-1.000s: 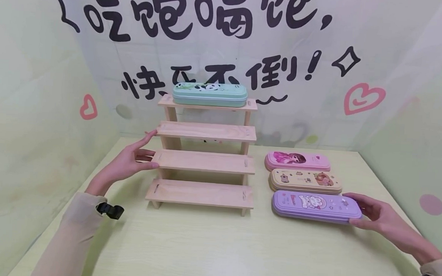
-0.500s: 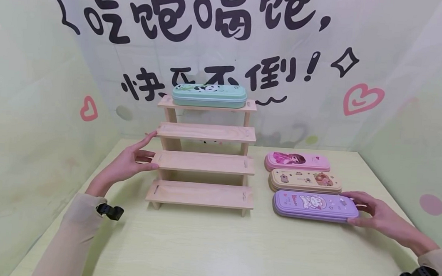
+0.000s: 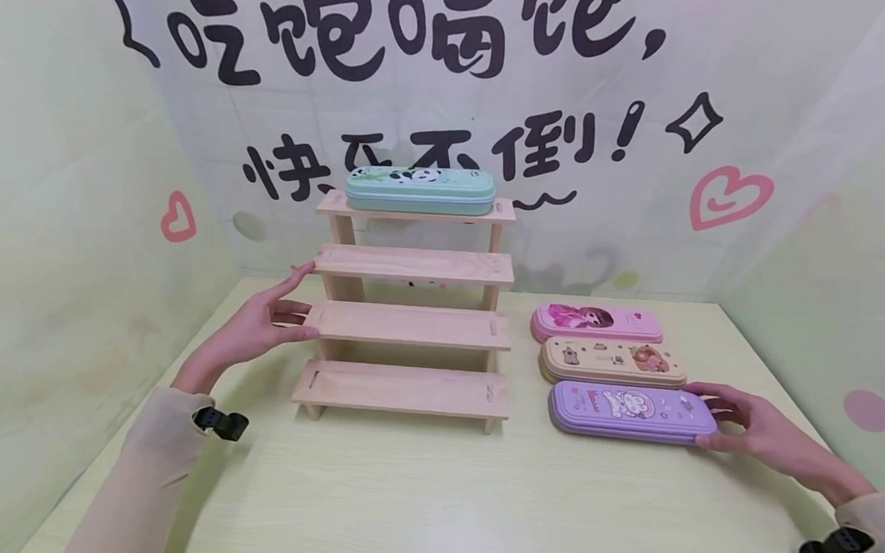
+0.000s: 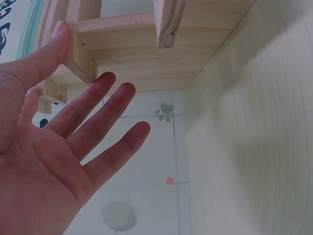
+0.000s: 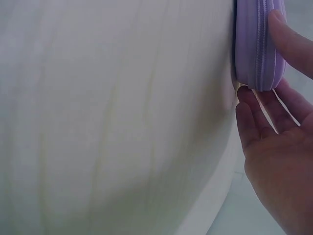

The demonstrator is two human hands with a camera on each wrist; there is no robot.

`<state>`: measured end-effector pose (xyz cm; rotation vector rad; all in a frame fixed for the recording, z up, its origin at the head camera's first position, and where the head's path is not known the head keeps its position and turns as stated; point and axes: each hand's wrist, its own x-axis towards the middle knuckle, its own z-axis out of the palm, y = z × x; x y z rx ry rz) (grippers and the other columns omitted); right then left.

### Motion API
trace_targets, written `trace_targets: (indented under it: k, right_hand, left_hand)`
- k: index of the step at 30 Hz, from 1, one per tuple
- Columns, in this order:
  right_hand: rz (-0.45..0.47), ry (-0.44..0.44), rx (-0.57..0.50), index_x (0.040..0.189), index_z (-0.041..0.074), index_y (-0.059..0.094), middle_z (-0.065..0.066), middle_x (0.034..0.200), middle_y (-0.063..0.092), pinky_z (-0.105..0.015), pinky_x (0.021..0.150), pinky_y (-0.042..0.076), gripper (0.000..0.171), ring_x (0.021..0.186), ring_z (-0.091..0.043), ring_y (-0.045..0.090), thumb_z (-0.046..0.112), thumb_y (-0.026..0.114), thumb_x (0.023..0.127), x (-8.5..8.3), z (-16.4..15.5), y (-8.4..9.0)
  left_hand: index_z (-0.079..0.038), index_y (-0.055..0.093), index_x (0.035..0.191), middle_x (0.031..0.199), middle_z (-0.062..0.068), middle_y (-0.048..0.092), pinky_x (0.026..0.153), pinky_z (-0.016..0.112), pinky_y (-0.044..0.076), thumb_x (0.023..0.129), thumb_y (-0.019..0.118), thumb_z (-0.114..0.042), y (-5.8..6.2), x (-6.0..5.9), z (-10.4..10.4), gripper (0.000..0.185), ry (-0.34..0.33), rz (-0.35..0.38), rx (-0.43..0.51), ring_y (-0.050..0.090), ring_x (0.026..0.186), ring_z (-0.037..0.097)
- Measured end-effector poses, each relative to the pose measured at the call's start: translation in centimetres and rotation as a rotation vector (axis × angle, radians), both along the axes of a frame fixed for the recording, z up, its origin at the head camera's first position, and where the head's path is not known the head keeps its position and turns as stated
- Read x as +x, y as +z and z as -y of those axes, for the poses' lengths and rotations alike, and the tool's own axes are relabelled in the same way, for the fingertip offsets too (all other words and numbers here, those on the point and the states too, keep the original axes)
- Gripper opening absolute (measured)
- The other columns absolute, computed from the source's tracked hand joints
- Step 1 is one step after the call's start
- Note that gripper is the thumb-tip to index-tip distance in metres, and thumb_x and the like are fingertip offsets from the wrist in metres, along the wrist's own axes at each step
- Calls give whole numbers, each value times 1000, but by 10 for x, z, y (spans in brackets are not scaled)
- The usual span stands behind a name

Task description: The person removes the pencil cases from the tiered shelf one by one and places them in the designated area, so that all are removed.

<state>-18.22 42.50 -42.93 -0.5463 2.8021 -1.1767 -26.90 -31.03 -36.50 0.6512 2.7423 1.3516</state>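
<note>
Right hand, lower right of frame: thumb and fingers curled round the right end of the purple pencil case, which lies flat on the table, nearest of three cases. Left hand, left of centre: fingers straight, spread, touching the left ends of the wooden step shelf.

Head view: high, forward-down over table. Wrist views — close; left shares wooden rack, right shares purple case.
</note>
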Motion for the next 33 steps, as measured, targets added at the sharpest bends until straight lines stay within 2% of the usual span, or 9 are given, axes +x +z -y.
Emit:
trace_targets:
  k: [7, 12, 20, 22, 29, 33]
  right_hand:
    - [-4, 2, 5, 151, -5, 49, 8, 130, 63, -17, 86, 52, 73, 111, 7, 58, 8, 85, 88, 0, 0, 0]
    - [-11, 5, 7, 150, -4, 50, 12, 130, 62, -16, 86, 51, 73, 111, 7, 58, 9, 85, 88, 1, -1, -1]
    - [-10, 2, 10, 151, -3, 49, 9, 130, 63, -18, 85, 52, 73, 110, 5, 59, 8, 85, 88, 0, -2, -2]
    - [-17, -2, 18, 152, -2, 49, 10, 130, 62, -19, 85, 52, 74, 110, 4, 59, 9, 85, 88, 1, -2, -2]
    - [-75, -39, 28, 149, 0, 53, 13, 127, 63, -17, 84, 50, 73, 105, 0, 61, 8, 87, 85, 1, -7, 1]
    - [-114, -56, 18, 146, 2, 57, 9, 123, 63, -14, 83, 48, 67, 101, -5, 60, 6, 87, 86, 1, -4, 10]
  left_hand:
    - [-35, 15, 171, 149, 29, 54, 92, 35, 60, 93, 84, -13, 2, 2, -1, 106, 1, -13, 0, 68, 119, 42]
    - [-38, 16, 170, 153, 27, 51, 93, 38, 60, 93, 84, -14, 2, 2, -1, 106, 5, -8, -2, 68, 119, 41]
    - [-41, 15, 169, 154, 28, 50, 94, 40, 60, 92, 85, -15, 0, 1, 0, 107, 2, -2, 5, 68, 119, 41]
    - [-41, 15, 169, 158, 27, 44, 94, 40, 60, 92, 85, -15, 0, 1, 0, 107, 1, -5, 3, 68, 119, 41]
    - [-41, 16, 169, 147, 28, 56, 94, 44, 60, 92, 85, -16, -1, 0, 1, 106, -2, -15, 0, 68, 118, 41]
    - [-42, 16, 169, 156, 27, 47, 94, 44, 60, 93, 85, -17, -1, 0, 1, 106, 1, -17, -2, 68, 119, 40]
